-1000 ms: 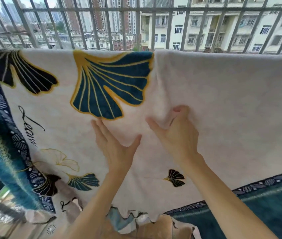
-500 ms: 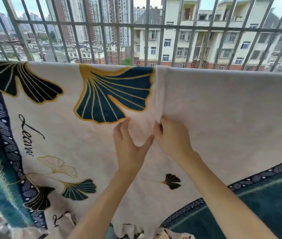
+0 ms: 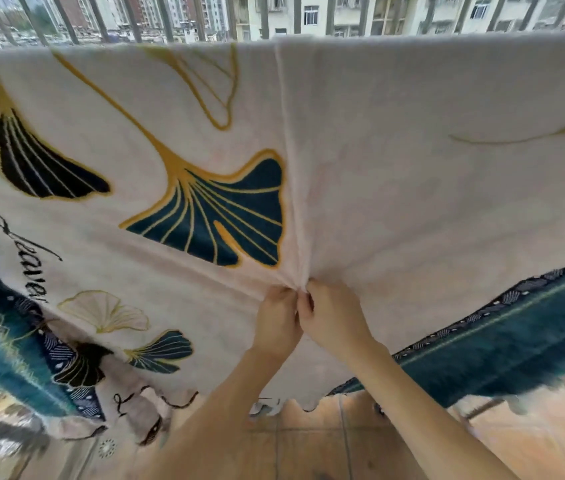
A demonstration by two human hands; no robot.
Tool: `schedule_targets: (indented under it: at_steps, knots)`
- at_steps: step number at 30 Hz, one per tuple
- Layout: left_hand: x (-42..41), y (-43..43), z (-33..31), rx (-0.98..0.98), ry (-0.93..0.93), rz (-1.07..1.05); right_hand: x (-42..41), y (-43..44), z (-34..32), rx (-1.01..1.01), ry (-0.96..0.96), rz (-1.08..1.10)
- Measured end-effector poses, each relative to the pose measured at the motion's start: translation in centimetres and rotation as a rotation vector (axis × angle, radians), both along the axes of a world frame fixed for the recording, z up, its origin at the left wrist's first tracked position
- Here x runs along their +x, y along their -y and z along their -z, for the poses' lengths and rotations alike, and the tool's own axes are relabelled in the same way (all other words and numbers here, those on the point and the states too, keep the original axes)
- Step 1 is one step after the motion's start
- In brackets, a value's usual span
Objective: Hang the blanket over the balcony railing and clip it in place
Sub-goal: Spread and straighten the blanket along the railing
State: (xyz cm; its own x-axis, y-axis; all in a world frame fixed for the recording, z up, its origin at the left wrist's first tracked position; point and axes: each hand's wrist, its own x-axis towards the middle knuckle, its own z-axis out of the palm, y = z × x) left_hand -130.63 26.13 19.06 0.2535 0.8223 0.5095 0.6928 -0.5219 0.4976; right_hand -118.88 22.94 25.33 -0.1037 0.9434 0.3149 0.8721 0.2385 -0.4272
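1. Head view: blanket (image 3: pixel 412 150) draped over the railing (image 3: pixel 170 19) along the frame's top, hanging down across most of the frame.
2. Left hand (image 3: pixel 279 323) and right hand (image 3: pixel 333 315), touching at lower centre, both pinch one vertical fold of the blanket.

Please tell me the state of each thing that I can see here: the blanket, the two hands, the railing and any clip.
blanket: draped over the railing, pulled taut toward the hands, a vertical crease down its middle.
left hand: shut, pinching the blanket at the crease.
right hand: shut, pinching the same fold, touching the left hand.
railing: its top is covered by the blanket; bars show above.
clip: none visible.
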Motion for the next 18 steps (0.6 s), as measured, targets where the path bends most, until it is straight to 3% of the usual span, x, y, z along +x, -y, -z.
schedule_targets:
  at_steps: [7,14,18]
  knots:
    - [-2.3,4.4,6.6,-0.168,-0.052,-0.01,-2.8,3.1,6.9,-0.189,0.015,0.006]
    - [-4.2,7.1,8.1,-0.24,-0.033,0.1,-3.2,5.1,7.2,-0.266,-0.033,0.093]
    - [-8.2,9.4,6.8,-0.501,0.138,-0.122,-1.4,6.2,4.2,-0.196,-0.188,0.121]
